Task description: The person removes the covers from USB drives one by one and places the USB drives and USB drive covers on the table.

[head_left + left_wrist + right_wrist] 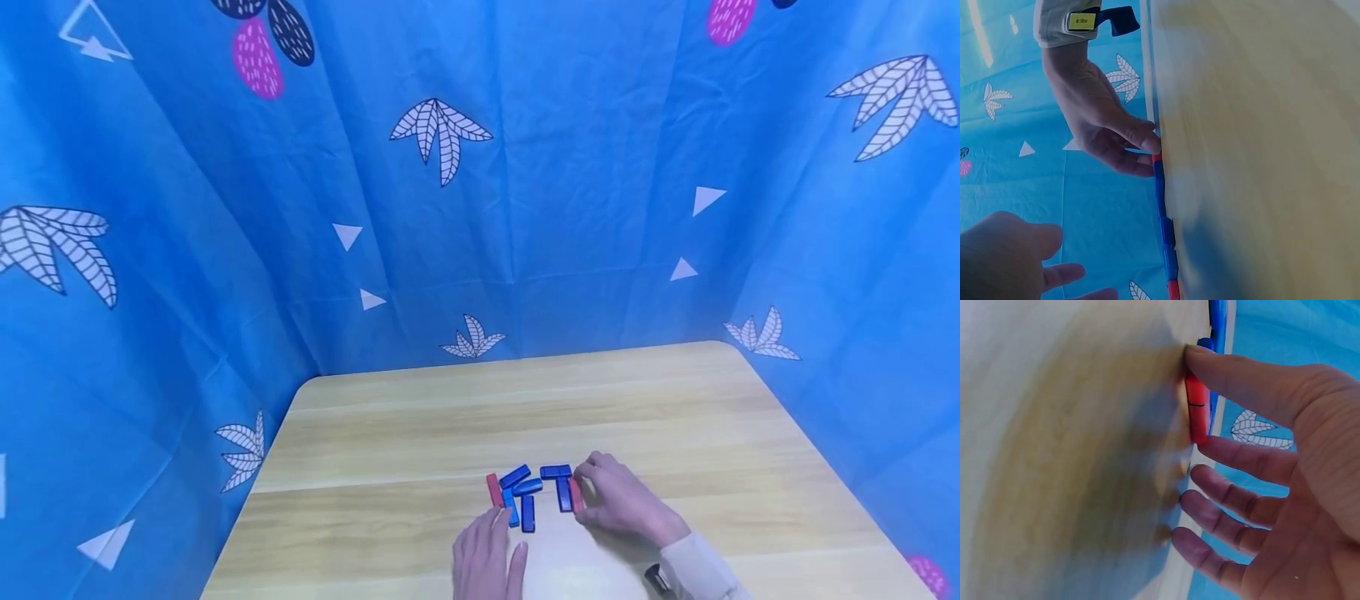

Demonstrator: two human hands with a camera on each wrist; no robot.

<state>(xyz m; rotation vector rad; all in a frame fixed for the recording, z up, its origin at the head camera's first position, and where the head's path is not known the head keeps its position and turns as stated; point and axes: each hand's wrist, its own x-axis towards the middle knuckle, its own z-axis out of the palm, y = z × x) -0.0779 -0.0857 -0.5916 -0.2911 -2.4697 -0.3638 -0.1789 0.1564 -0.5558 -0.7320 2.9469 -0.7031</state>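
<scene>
In the head view my right hand pinches a small red oblong block by its two ends, thumb nearer me and index finger at the far end. The right wrist view shows the same red block lying on the table between thumb and index finger, the other fingers spread. Against its left side lies a dark blue block, with another blue block crosswise above it. My left hand hovers or rests, fingers extended, just below a lighter blue block; contact cannot be made out.
Left of the right hand's blocks lie a red block and several blue ones, among them a slanted block and an upright-pointing block. The pale wooden table meets a blue patterned curtain at its back and sides.
</scene>
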